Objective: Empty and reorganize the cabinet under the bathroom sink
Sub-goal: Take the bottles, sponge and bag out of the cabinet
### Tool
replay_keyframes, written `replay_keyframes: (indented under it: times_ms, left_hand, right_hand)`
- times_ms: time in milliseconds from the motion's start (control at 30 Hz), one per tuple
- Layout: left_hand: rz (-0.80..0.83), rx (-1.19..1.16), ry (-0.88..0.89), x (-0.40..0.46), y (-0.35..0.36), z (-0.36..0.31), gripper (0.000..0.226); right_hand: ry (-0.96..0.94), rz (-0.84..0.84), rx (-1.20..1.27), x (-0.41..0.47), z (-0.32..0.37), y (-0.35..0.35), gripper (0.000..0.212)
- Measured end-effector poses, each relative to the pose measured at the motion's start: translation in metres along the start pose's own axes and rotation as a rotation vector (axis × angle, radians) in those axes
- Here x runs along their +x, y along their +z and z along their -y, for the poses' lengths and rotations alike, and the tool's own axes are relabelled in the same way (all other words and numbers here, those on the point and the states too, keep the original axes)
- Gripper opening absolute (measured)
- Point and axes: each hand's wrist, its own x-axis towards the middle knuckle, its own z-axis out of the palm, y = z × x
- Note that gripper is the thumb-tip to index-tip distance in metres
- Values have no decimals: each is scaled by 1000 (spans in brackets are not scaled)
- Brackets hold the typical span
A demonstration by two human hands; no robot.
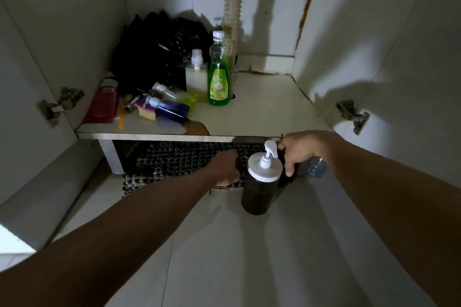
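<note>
Both my hands are down on the tile floor in front of the cabinet (159,132). My left hand (225,167) is gripping the edge of the nubby woven mat (179,159), and my right hand (296,151) is curled around something dark I can't make out. The round dark pump bottle (259,192) with a white plastic top stands between them. Green squeeze bottle (219,77) and crinkly black bag (159,50) sit on the chipped laminate shelf.

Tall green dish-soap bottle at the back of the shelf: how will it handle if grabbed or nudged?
The green dish-soap bottle is tall, narrow and upright, so a high nudge would probably tip it. It looks mostly full, so likely heavy for its size. Its waisted, smooth plastic body should grip reasonably, though perhaps slippery.
</note>
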Motion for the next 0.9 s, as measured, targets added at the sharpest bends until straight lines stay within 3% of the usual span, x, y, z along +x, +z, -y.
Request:
replay_keyframes:
  times_ms: [100, 167, 300, 433, 533, 700, 800, 900]
  left_hand:
    - [-143, -2, -8, 0, -42, -1, 32]
    - [-286, -39, -8, 3, -72, -3, 20]
    - [-498, -181, -84, 17, -117, -5, 40]
    - [-560, -259, -172, 43, -145, -3, 69]
    - [-579, -244, -157, 68, -149, -4, 73]
    - [-679, -376, -117, 113, -144, -10, 85]
    - [-754, -445, -85, 132, -136, -11, 85]
    - [-785, -380, -65, 145, -130, -9, 73]
  right_hand:
    - [-19, -35, -6, -6, 3, -31, 29]
    - [-61, -113, 40, -11, 12, -60, 32]
    - [-142, -365, 231, -10, 38, -118, 28]
    - [-155, -550, 424, 4, 77, -166, 37]
    - [-242, -604, 531, 27, 94, -191, 40]
    - [-196, -730, 450, 70, 120, -211, 84]
    - [-227, -752, 481, 97, 128, -212, 82]
    - [-256, -807, 477, 115, 132, -209, 72]
